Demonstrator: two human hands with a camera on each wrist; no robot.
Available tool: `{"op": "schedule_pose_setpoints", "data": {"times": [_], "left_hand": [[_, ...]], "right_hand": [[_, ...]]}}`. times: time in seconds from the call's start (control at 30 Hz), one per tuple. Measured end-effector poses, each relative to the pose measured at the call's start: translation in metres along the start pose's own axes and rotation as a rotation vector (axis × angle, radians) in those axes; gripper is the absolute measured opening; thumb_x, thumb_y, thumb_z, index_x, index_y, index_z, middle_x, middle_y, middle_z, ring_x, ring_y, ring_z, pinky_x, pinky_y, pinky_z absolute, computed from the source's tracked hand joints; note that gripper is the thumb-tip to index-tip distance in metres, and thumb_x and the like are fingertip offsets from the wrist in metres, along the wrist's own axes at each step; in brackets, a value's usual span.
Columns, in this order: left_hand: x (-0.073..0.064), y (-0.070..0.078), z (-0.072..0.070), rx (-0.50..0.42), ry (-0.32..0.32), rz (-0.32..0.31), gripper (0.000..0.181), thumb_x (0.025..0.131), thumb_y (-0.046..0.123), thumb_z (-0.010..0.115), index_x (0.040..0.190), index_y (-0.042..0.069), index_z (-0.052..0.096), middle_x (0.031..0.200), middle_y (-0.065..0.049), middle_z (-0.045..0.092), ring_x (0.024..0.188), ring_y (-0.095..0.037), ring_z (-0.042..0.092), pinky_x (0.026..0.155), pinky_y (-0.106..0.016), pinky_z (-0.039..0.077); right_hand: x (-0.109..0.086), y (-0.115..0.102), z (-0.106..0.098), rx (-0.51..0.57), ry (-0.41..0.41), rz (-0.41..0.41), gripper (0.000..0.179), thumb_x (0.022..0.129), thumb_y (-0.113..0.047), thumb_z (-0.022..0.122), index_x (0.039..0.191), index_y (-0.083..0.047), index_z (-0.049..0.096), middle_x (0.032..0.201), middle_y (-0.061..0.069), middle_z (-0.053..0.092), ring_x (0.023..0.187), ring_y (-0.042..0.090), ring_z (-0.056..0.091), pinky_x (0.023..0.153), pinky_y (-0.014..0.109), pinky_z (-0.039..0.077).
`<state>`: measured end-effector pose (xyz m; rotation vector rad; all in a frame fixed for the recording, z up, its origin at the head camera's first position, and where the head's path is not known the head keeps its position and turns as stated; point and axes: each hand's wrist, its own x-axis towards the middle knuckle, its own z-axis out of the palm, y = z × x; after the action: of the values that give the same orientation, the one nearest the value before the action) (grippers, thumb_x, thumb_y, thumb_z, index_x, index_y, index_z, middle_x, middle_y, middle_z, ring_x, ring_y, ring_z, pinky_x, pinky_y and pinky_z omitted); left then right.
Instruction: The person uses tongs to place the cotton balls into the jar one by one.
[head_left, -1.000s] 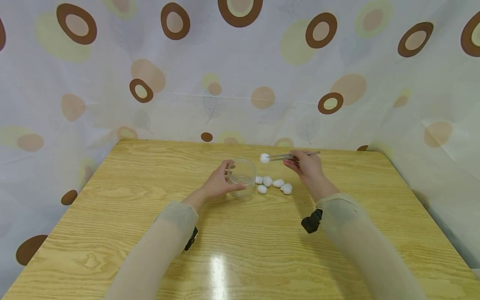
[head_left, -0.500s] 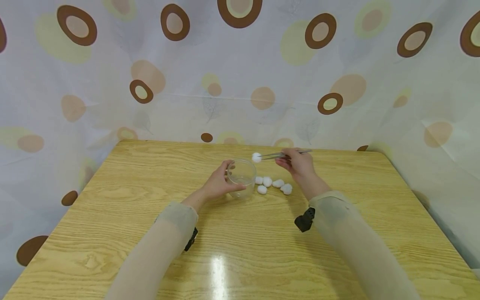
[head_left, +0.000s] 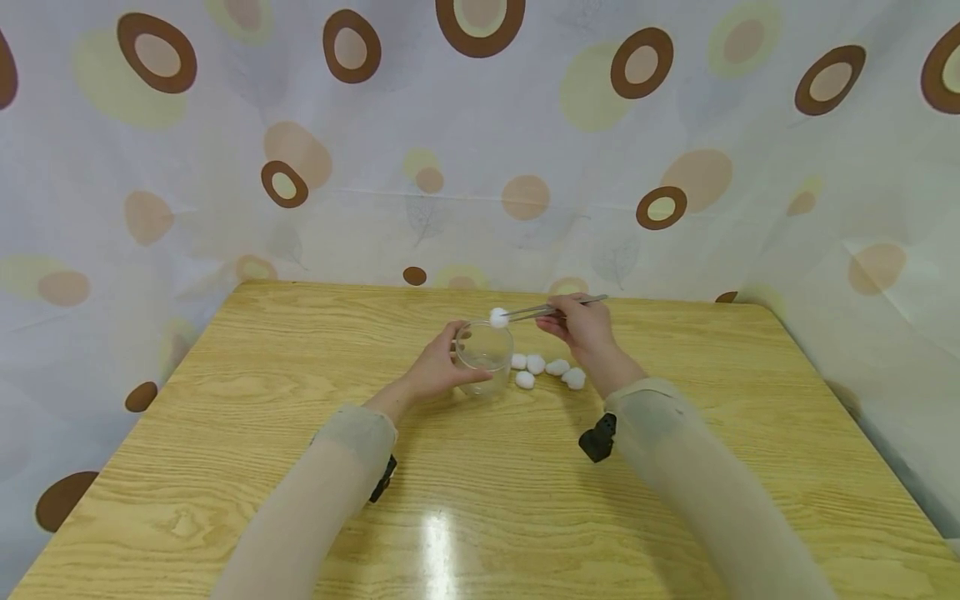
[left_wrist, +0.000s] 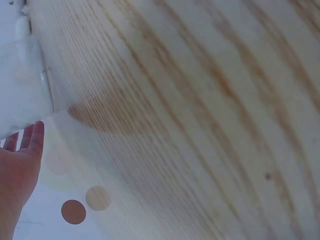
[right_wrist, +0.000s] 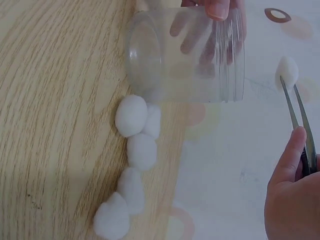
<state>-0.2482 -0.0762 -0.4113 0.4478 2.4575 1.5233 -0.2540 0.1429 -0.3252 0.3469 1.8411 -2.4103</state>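
Note:
My left hand (head_left: 433, 367) grips a clear plastic jar (head_left: 486, 360) from its left side, thumb in front and fingers behind. The jar stands on the table with its open mouth up, and no contents show through its wall. My right hand (head_left: 590, 332) holds metal tweezers (head_left: 531, 312), which pinch a white cotton ball (head_left: 498, 317) at their tips. That ball hangs over the far right part of the jar's rim; in the right wrist view it is clear of the mouth. Several more cotton balls (right_wrist: 142, 151) lie on the table just right of the jar.
The wooden table (head_left: 480, 467) has a light glare near its front edge. Behind and beside it hangs a patterned curtain (head_left: 465, 150) with brown and beige spots. A black wrist camera (head_left: 597, 438) sits at the right sleeve.
My right hand has moved left with the tweezers and the cotton ball, from right of the jar to over its rim. My left hand and the jar have stayed put.

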Motion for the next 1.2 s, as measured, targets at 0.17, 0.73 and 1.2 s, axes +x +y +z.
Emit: {"op": "schedule_pose_setpoints", "data": {"times": [0.17, 0.73, 1.2], "left_hand": [[0.000, 0.001, 0.000, 0.002, 0.000, -0.001, 0.087, 0.078, 0.026, 0.076, 0.146, 0.011, 0.024, 0.147, -0.013, 0.034, 0.127, -0.031, 0.042, 0.096, -0.045, 0.045], [-0.001, 0.003, 0.001, 0.029, 0.010, -0.004, 0.087, 0.077, 0.028, 0.077, 0.145, 0.013, 0.025, 0.146, -0.014, 0.036, 0.128, -0.032, 0.041, 0.098, -0.045, 0.042], [-0.001, 0.003, 0.002, 0.021, 0.017, -0.008, 0.089, 0.076, 0.028, 0.078, 0.146, 0.013, 0.024, 0.146, -0.013, 0.036, 0.129, -0.030, 0.039, 0.100, -0.045, 0.041]], "right_hand": [[0.001, 0.004, 0.007, -0.052, 0.008, -0.030, 0.012, 0.093, -0.005, 0.053, 0.081, -0.006, 0.052, 0.061, 0.000, 0.061, 0.051, 0.009, 0.064, 0.059, 0.020, 0.055], [0.004, 0.003, 0.010, -0.142, 0.018, -0.019, 0.005, 0.094, -0.011, 0.054, 0.093, -0.006, 0.052, 0.061, -0.001, 0.059, 0.053, 0.008, 0.063, 0.059, 0.019, 0.054], [-0.001, -0.009, -0.004, 0.013, -0.010, 0.092, 0.009, 0.089, -0.009, 0.063, 0.080, -0.008, 0.060, 0.071, 0.004, 0.064, 0.064, 0.013, 0.066, 0.066, 0.021, 0.056]]}}
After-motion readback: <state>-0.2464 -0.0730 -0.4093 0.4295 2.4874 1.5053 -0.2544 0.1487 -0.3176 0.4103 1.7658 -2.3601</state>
